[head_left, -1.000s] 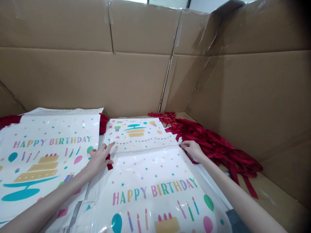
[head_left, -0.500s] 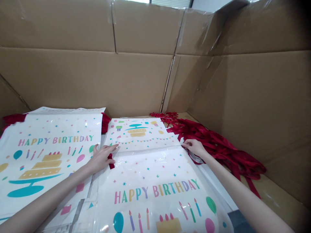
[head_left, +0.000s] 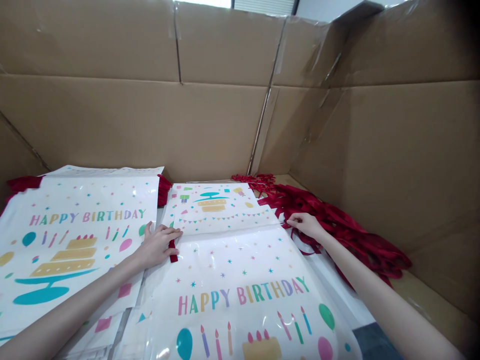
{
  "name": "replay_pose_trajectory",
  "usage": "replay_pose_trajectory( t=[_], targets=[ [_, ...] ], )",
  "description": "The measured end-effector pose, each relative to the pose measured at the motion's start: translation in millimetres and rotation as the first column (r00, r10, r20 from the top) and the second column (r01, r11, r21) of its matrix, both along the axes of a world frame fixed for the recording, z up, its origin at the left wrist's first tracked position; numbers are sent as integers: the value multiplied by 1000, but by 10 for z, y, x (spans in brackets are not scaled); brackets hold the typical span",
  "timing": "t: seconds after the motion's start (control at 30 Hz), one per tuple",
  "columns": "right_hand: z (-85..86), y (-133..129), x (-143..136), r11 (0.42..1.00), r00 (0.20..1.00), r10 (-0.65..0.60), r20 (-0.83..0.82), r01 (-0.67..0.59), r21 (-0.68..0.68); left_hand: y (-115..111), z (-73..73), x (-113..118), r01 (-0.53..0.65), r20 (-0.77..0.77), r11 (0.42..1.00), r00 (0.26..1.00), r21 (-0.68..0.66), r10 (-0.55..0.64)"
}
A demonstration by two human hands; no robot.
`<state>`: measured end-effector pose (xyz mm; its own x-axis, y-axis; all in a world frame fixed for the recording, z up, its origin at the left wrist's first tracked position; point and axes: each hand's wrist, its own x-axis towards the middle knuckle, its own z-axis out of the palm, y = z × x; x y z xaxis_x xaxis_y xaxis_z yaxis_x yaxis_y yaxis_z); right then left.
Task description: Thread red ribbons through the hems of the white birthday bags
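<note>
Slightly rightward goes the right hand [head_left: 306, 226] since the earlier frame, its fingertips now a little farther out from the corner of the printed birthday sheet [head_left: 243, 270], while the left hand [head_left: 159, 245] stays where it was. Right thumb and fingers are pinched narrow, seemingly on a thin red ribbon [head_left: 312, 251] that loops below them. Opposite, the left hand is spread, forefinger and thumb apart at the sheet's left edge, a short red strip [head_left: 173, 258] showing beside the thumb. The sheet lies face up between the two hands, its long axis running away from the wearer, its far edge crossing almost straight from one hand to the other. Left is the nearer hand, touching that edge's end; right sits just beyond the other end, with a red ribbon pile [head_left: 352, 245] past it. Under the left forearm lies a stack of similar prints [head_left: 93, 200]
</note>
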<state>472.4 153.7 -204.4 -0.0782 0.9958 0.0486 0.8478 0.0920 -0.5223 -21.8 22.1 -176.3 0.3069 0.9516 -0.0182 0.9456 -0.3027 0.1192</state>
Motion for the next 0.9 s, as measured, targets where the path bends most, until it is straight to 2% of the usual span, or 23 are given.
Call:
replay_pose_trajectory(
  t=[0.27,0.43,0.57,0.73,0.9],
  targets=[
    [94,53,135,986,988,-116,-100,103,-134,-35,43,50,43,-43,999,998,22,-42],
    [119,60,120,985,983,-96,-156,71,-159,-56,27,30,80,-71,997,994,18,-78],
    [137,24,22,984,983,-90,-162,63,-164,-27,-47,-102,133,-50,991,990,26,-132],
    [133,-2,-133,985,977,-31,-211,-7,-175,-18,-96,-266,144,-63,988,988,48,-141],
    [155,18,-114,988,987,-68,-144,47,-148,-31,-69,-290,154,-67,987,986,36,-151]
  ],
)
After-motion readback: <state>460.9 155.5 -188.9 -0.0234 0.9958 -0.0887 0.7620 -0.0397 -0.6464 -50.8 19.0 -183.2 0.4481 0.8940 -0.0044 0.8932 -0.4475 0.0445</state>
